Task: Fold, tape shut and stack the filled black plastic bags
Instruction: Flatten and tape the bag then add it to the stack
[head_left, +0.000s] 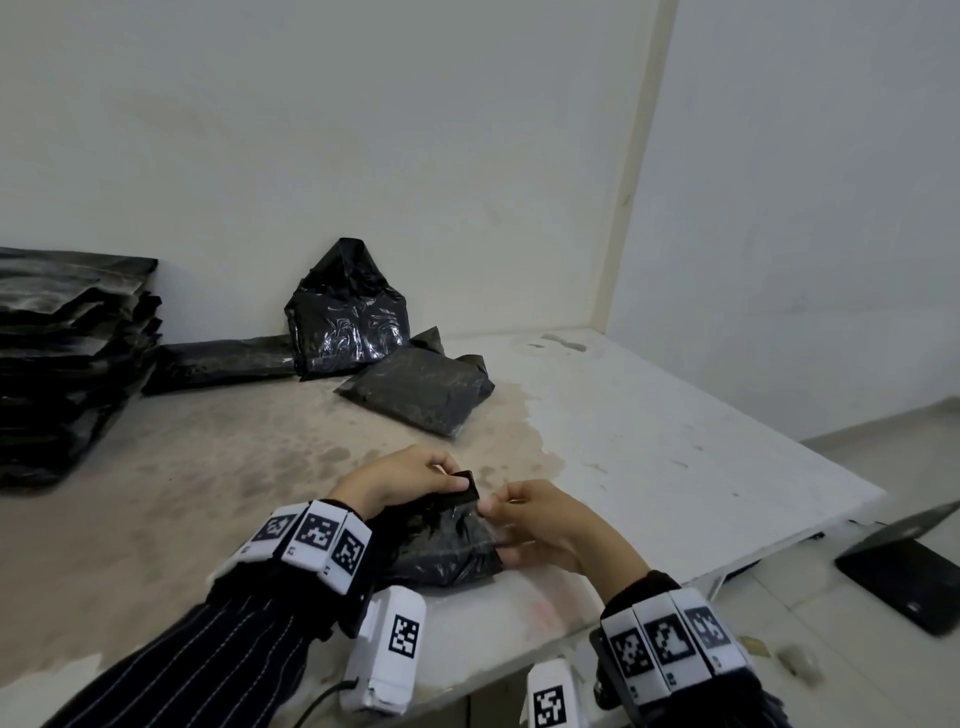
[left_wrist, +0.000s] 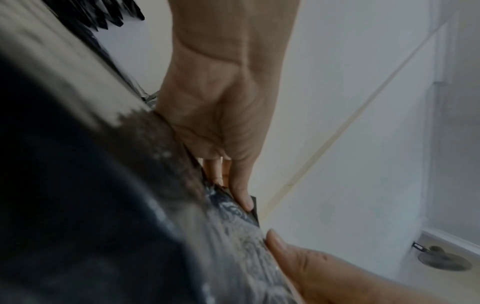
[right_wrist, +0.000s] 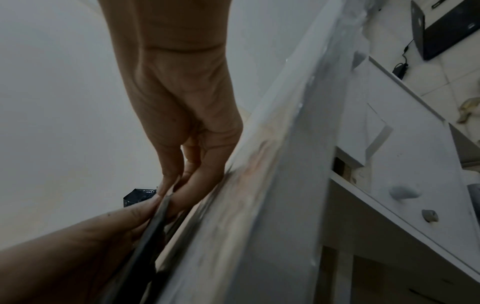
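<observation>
Bag: black filled bag (head_left: 441, 545) lies near the surface (head_left: 649, 441) front edge, long axis running away from the person, folded top farthest.
Hands: left hand (head_left: 400, 480) and right hand (head_left: 540, 525) each pinch that folded top.

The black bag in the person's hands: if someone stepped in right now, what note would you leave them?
Left hand: pinches the folded top edge of the black bag at the table's near edge.
Right hand: pinches the same fold from the other side.
Done: a tall stack of bags stands far left.
Left: tape this fold and stack the bag. Three more bags wait by the wall: one flat, one upright and loose, one lying behind.
</observation>
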